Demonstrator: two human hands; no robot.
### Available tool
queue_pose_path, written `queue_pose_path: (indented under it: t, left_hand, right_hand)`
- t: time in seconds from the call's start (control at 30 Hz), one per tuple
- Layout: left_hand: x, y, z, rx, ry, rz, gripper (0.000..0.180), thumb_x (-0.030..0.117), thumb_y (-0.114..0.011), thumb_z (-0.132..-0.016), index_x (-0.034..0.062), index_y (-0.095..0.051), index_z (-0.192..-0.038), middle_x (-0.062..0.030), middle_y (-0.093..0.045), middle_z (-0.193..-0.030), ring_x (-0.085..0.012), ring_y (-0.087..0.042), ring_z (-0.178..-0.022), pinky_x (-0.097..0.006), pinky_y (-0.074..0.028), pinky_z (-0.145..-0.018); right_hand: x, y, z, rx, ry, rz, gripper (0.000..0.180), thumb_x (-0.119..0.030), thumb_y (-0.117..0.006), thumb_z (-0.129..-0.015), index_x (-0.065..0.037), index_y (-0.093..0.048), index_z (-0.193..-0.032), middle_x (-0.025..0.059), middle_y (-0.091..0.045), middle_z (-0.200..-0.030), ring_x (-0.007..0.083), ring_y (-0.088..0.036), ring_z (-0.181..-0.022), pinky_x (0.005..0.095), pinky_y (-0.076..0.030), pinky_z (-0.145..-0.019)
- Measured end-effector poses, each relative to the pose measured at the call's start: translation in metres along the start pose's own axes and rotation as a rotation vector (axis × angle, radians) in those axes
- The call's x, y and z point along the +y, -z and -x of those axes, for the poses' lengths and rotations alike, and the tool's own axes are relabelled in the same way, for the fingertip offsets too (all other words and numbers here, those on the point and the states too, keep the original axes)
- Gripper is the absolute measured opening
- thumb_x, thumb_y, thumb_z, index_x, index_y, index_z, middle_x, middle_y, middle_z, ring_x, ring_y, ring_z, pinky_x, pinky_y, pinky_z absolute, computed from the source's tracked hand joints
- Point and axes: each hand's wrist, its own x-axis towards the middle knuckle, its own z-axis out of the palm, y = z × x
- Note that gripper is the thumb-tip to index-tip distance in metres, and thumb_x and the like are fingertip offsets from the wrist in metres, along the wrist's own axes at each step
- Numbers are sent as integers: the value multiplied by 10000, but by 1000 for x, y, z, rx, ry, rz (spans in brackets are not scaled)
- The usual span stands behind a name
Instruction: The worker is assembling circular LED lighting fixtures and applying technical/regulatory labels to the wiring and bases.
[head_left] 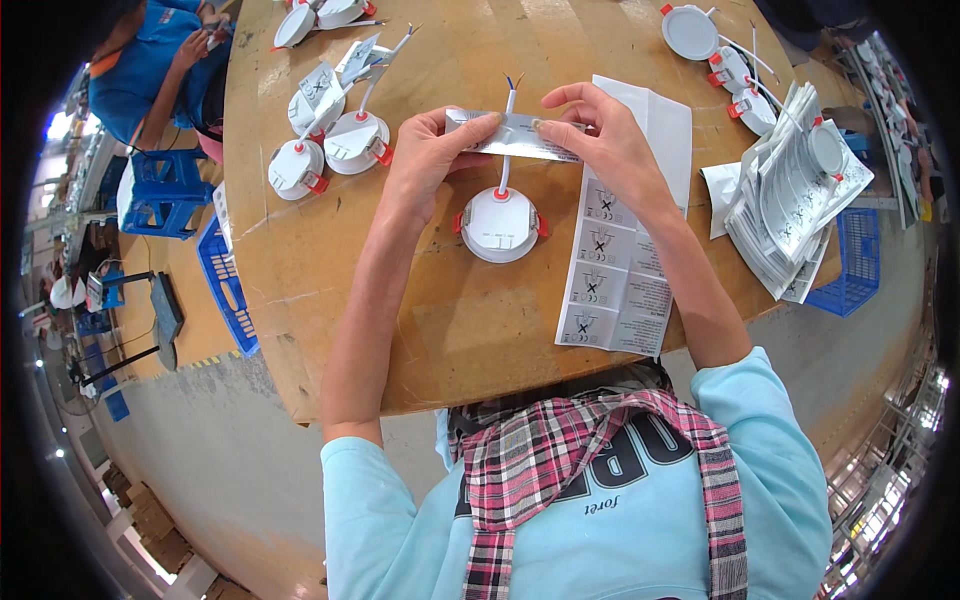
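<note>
Both of my hands are over the table, pinching one silver-grey label strip point(535, 142) between thumbs and fingers. My left hand point(425, 160) grips the strip's left part, and my right hand point(610, 145) its right part. The strip lies across the white cable point(505, 172) of a round white downlight point(498, 232). Whether the label is stuck to the cable I cannot tell. Bare coloured wire ends point(513, 80) show beyond the strip. That downlight rests with red clips at its sides. Under my right forearm lies a sheet of printed labels point(620, 290).
Several downlights point(355, 140) stand at the left, some bearing labels on their cables. More downlights point(690, 32) are at the far right, near a thick stack of label sheets point(770, 215). Blue crates point(225, 275) flank the table point(440, 340). A co-worker in blue point(150, 70) sits far left.
</note>
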Motion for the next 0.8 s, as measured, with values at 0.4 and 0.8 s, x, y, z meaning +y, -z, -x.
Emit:
queue_pose_path:
  t: [0.4, 0.8]
  left_hand:
    - [-1, -1, 3, -61, 1, 23, 271, 166, -710, -818, -17, -615, -994, -94, -657, -915, -125, -649, -804, -251, -562, -733]
    - [-2, -4, 7, -34, -35, 71, 258, 123, -733, -777, -15, -611, -957, -98, -655, -870, -131, -650, -758, -260, -558, -712]
  right_hand:
    - [3, 0, 1, 22, 13, -43, 390, -195, -680, -811, 14, -543, -1111, 95, -642, -860, 142, -607, -785, 263, -491, -711]
    - [3, 5, 2, -6, 0, -63, 357, -181, -654, -827, -4, -547, -1119, 88, -645, -869, 149, -615, -811, 271, -486, -734]
